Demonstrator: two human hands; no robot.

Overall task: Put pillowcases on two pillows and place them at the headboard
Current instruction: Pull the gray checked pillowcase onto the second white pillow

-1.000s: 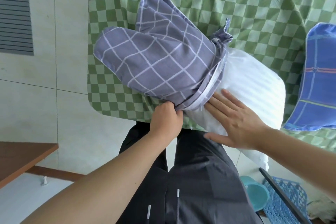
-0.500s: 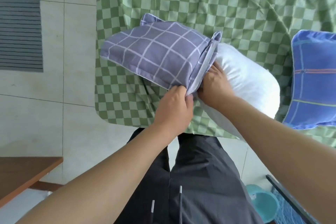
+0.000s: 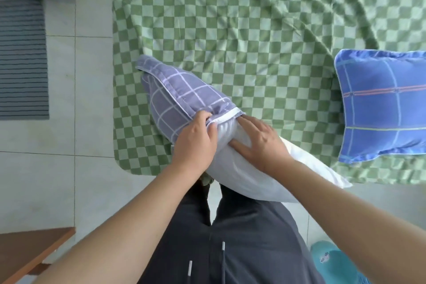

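Lying across the near left corner of the bed (image 3: 253, 30), under its green checked sheet: one white pillow (image 3: 249, 175), far end inside a grey-purple checked pillowcase (image 3: 182, 97), near end bare and overhanging the bed's near edge. Left hand (image 3: 196, 143): fingers curled, pinching the pillowcase's white-trimmed opening. Right hand (image 3: 260, 143): fingers spread flat, pressing the bare pillow just beside that opening. Blue plaid cased pillow (image 3: 382, 106): flat near the bed's right edge, well apart.

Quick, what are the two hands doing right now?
Left hand: grips the purple pillowcase at its opening.
Right hand: open, fingers pressing the white pillow.
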